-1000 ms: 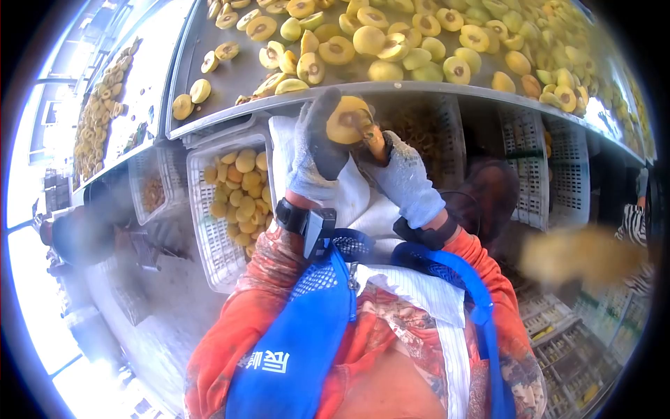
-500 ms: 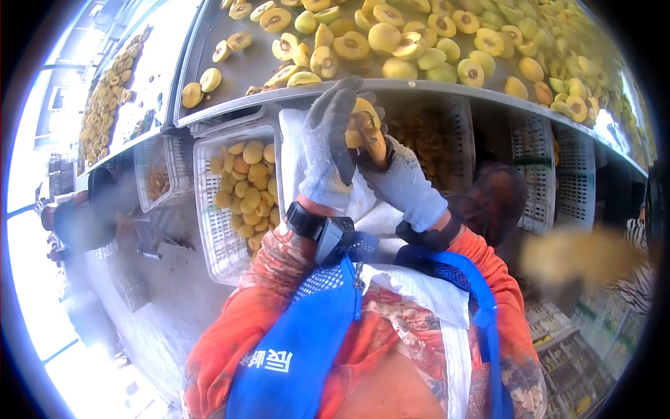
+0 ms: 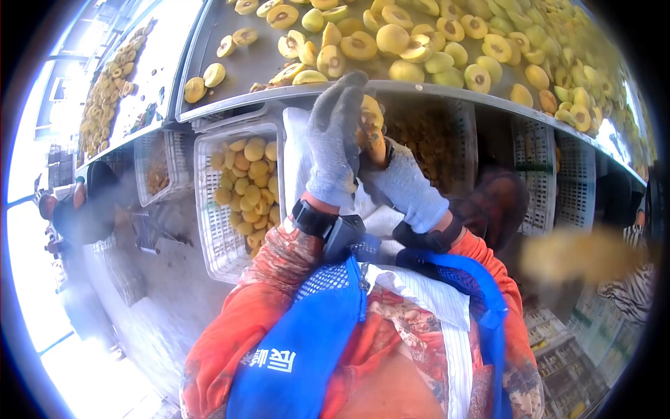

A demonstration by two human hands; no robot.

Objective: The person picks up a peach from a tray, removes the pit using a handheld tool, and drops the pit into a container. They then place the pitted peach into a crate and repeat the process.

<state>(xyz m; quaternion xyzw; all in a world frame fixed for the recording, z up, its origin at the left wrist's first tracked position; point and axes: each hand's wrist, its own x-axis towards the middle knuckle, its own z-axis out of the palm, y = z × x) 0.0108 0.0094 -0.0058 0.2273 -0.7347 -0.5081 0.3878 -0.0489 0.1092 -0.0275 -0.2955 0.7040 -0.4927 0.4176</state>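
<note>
Both my hands wear grey work gloves and meet just in front of the metal table's edge. My left hand has its fingers pointing up and curved along a yellow peach half, holding it from the side. Closed below it, my right hand grips a short tool with an orange-brown handle. The tool's working end is against the fruit and hidden.
Many halved peaches lie across the metal table. Below its edge stand a white crate of peach halves and several other crates. A white cloth hangs beside my left hand. Another person is at the left.
My left hand has turned slightly and lies more upright beside the peach half. My right hand stays nearly in place with the tool. The view has shifted a little.
</note>
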